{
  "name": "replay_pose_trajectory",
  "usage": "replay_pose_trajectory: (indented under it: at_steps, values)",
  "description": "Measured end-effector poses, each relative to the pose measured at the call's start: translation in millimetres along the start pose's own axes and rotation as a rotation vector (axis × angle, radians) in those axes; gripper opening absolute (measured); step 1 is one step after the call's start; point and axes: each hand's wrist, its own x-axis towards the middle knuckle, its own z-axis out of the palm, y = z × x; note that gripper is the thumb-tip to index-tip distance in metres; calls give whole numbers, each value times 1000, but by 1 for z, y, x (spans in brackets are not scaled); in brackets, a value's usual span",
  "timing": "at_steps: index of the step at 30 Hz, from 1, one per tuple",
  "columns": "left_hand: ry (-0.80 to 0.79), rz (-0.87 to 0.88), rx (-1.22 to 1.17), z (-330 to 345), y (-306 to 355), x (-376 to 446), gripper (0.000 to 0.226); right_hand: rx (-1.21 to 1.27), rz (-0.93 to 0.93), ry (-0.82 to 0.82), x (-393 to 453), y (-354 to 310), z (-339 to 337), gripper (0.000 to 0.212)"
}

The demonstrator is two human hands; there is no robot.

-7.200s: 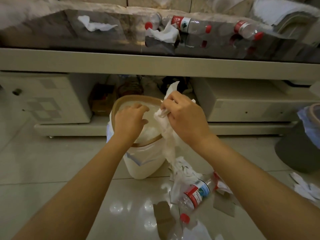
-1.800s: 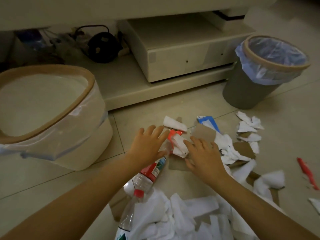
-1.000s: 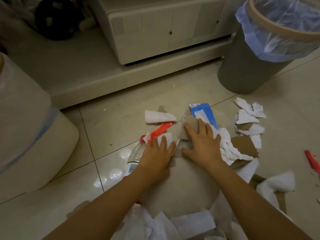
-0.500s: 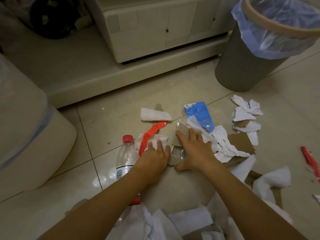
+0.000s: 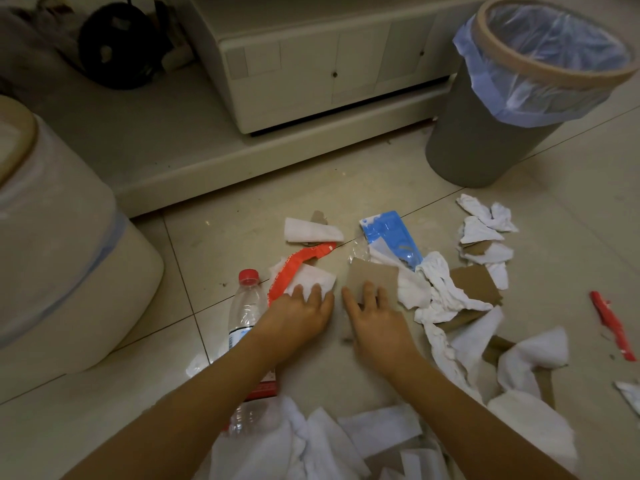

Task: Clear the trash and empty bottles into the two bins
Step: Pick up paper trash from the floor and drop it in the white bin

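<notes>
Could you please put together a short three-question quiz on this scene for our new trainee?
1. True or false: the grey bin has a blue liner.
2. What lies under the right hand's fingertips? A) cardboard piece B) blue wrapper C) bottle
3. Fill in: the bottle's cap is ___.

Key: 1 true. 2 A. 3 red; the bottle lies on the floor beside the left hand, which rests flat on white tissue.

Both forearms reach forward, side by side; left hand [image 5: 300, 315] and right hand [image 5: 375, 318] lie palm-down, fingers straight.
</notes>
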Motion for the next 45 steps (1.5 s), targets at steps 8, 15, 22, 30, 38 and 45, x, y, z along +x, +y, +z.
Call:
replay_pose_trajectory:
  at_steps: [8, 15, 22, 30, 38, 45]
  values:
    - [53, -29, -46, -44, -22, -26, 83, 27, -93, 329, -9, 6, -24, 61]
    - [152, -20, -35, -93, -49, -59, 95, 125, -147, 454, -29, -12, -72, 72]
    - [301, -59, 32, -143, -78, -106, 78, 156, -275, 652, -52, -39, -138, 47]
    - [470, -178, 151, -191, -112, -157, 63, 159, -435, 853, -60, -89, -208, 66]
    - [574, -384, 192, -210, -152, -216, 63, 163, -580, 948, -54, -156, -257, 48]
    - [463, -554, 139, -185, -196, -260, 57, 177, -753, 971, -42, -238, -285, 48]
